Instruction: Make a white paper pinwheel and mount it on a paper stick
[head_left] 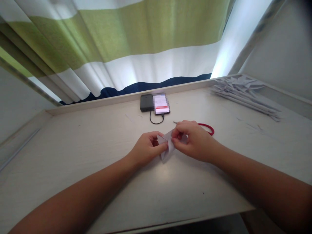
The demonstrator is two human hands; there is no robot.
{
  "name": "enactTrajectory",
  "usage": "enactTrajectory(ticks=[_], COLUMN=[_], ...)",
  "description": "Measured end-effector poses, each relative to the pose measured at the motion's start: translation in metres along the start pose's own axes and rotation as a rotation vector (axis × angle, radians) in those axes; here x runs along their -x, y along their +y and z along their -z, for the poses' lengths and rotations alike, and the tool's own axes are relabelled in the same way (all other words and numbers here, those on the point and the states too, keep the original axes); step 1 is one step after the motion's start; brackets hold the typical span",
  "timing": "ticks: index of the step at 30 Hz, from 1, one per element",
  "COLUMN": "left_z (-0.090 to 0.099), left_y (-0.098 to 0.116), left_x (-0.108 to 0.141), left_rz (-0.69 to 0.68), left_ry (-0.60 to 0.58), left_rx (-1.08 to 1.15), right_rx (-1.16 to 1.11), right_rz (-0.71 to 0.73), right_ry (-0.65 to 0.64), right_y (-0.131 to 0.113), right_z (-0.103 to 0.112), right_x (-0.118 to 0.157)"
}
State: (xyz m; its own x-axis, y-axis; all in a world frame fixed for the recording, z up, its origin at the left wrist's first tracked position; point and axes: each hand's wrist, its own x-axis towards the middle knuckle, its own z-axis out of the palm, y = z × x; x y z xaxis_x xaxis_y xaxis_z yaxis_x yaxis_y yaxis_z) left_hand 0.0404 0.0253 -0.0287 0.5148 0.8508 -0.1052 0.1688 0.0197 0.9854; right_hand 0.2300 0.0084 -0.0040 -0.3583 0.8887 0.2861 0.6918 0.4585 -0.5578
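- Pale bench (97,130) beneath a striped curtain (151,32); the phone (161,103) is the landmark.
- Nearer the person than the phone, folded paper (171,149) sits pinched between the fingers of both the left hand (146,146) and the right hand (197,141).
- It should handle as nearly weightless, crisp along its folds, yet easily crumpled or torn; a light pinch on the layered parts suits it better than gripping the pointed corners.
- Red-handled scissors (207,125), partly hidden, lie near-right of the phone.
- Well right of the phone rests a paper pile (243,94).
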Motion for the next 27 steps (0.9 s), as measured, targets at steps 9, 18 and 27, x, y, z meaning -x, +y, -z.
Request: enactTrajectory(ticks=[9, 18, 27], left_z=[0.0002, -0.0002, -0.0035], left_y=[-0.0078, -0.0046, -0.0034], left_x=[-0.0036, -0.0035, 0.001], left_rz=[-0.039, -0.024, -0.014], left_ry=[0.139, 0.098, 0.087], left_rx=[0.115, 0.25, 0.187], right_rx=[0.087, 0.157, 0.163], right_rz=[0.071, -0.017, -0.054], right_ry=[-0.083, -0.061, -0.056], right_y=[-0.0003, -0.0006, -0.0039], right_z=[0.0029, -0.0005, -0.0018], right_x=[0.0027, 0.0011, 0.0017])
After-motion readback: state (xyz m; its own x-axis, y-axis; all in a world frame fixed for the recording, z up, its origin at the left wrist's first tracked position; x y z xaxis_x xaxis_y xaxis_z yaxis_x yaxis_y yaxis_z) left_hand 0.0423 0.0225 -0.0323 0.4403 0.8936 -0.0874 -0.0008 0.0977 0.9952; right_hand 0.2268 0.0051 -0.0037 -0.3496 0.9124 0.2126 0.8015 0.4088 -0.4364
